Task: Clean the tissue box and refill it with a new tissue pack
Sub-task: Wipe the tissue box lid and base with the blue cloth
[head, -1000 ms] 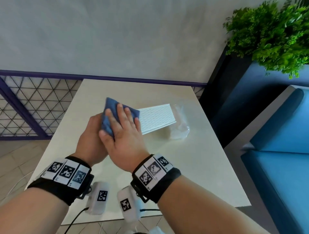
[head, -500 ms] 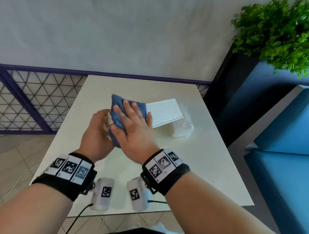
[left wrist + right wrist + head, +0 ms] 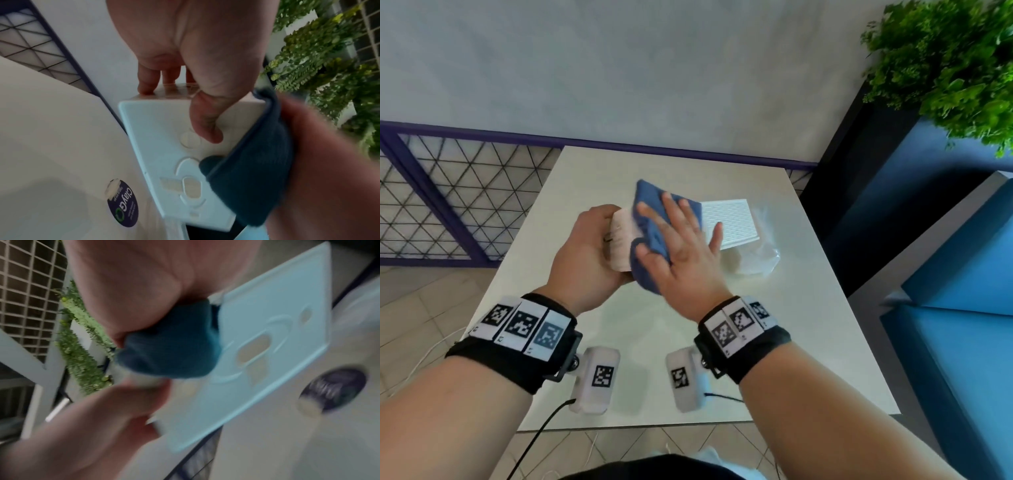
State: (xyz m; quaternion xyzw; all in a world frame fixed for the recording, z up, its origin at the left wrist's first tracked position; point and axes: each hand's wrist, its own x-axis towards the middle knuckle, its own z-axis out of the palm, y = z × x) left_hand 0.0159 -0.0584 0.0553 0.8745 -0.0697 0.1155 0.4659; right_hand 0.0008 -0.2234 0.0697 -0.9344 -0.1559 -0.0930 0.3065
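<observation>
My left hand point(image 3: 587, 245) grips the white tissue box point(image 3: 619, 240) by one end and holds it tilted above the table. In the left wrist view the thumb point(image 3: 205, 123) lies on the box's white bottom panel point(image 3: 164, 142), with the fingers curled over its far edge. My right hand point(image 3: 681, 246) presses a blue cloth point(image 3: 650, 205) flat against the box's upper side, fingers straight and spread. The cloth point(image 3: 170, 345) wraps over the box's edge point(image 3: 267, 345). The new tissue pack point(image 3: 729, 219), white and textured, lies on the table just right of my hands.
Crumpled clear plastic wrap point(image 3: 760, 255) lies beside the tissue pack on the pale square table point(image 3: 654, 329). A round dark sticker point(image 3: 123, 203) is stuck on the tabletop. A blue sofa point(image 3: 962, 308) and a green plant point(image 3: 945, 61) stand to the right, and a wire fence point(image 3: 448, 198) to the left.
My right hand has slid the cloth rightward along the box, uncovering the box's left end. The left hand keeps its hold on the box.
</observation>
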